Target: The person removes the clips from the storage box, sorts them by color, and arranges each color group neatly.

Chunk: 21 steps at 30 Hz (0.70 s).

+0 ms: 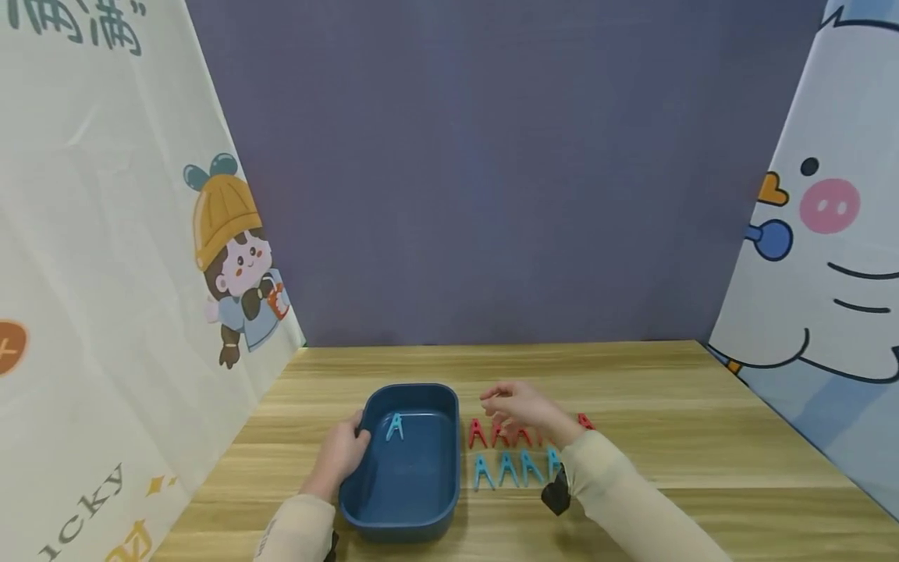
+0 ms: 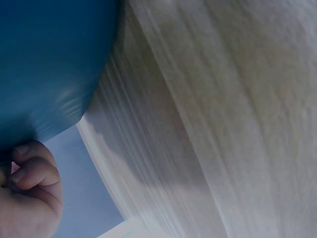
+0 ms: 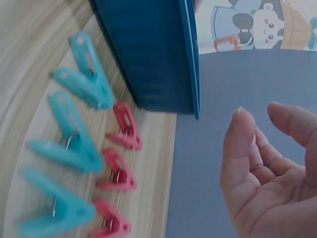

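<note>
My left hand [image 1: 341, 453] grips the left rim of a dark blue plastic bin [image 1: 403, 499], its fingers curled at the edge in the left wrist view. Inside the bin, toward the back left, is one light blue clothespin [image 1: 395, 427]. To the right of the bin, my right hand [image 1: 523, 406] hovers over a row of red clothespins [image 1: 477, 433], partly covering them. In the right wrist view its thumb and forefinger stand apart, with nothing between them. Nearer the front lies a row of light blue clothespins [image 1: 482, 471].
The things are on a wood-grain table [image 1: 653, 437]. A grey-purple panel [image 1: 477, 172] stands along the back edge. Printed cartoon sheets [image 1: 105, 234] border the left and right sides. One red clothespin [image 1: 585, 421] lies farther right, beyond my right wrist.
</note>
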Motion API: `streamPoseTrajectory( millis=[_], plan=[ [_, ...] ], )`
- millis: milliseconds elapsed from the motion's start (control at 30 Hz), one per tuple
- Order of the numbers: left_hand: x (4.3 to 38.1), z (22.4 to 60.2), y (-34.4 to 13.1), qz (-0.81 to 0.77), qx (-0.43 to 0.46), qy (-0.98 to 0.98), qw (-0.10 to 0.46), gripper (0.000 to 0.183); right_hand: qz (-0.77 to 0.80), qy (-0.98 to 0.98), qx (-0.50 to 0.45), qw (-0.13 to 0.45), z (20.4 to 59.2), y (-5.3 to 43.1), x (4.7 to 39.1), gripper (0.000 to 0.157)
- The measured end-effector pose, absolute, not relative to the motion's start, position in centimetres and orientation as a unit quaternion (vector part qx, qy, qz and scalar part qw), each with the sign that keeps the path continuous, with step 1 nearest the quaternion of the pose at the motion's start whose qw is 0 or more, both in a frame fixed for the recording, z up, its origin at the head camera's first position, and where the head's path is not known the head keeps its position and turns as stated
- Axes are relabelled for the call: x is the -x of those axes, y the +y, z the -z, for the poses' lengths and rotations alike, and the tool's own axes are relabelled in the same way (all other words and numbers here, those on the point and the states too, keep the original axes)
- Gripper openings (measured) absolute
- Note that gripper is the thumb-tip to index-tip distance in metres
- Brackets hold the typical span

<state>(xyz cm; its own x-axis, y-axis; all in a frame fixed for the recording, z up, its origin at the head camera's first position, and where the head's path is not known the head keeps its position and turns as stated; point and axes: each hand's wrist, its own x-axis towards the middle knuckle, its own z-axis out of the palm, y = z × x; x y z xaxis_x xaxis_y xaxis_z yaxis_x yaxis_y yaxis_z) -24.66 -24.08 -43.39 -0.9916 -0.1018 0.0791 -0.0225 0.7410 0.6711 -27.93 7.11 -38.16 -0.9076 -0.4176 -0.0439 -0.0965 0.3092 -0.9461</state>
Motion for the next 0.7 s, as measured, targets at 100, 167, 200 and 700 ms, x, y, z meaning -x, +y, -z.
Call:
streamPoseTrajectory(
  millis=[100, 167, 200, 700],
  plan=[
    [24.7, 43.4, -24.0, 0.356, -0.028, -0.932, 0.062, 0.045, 0.571, 0.791, 0.165, 0.147, 38.1, 6.2, 28.0, 0.03],
    [24.7, 43.5, -24.1, 0.356, -0.025, -0.932, 0.065, 0.045, 0.577, 0.786, 0.164, 0.148, 38.0, 5.6, 28.0, 0.028],
    [24.7, 43.5, -24.1, 0.356, -0.023, -0.932, 0.067, 0.044, 0.577, 0.785, 0.166, 0.15, 38.0, 5.3, 27.9, 0.028],
    [24.8, 43.6, -24.0, 0.356, -0.023, -0.931, 0.079, 0.044, 0.573, 0.773, 0.203, 0.181, 36.8, 2.1, 28.3, 0.032]
  ],
)
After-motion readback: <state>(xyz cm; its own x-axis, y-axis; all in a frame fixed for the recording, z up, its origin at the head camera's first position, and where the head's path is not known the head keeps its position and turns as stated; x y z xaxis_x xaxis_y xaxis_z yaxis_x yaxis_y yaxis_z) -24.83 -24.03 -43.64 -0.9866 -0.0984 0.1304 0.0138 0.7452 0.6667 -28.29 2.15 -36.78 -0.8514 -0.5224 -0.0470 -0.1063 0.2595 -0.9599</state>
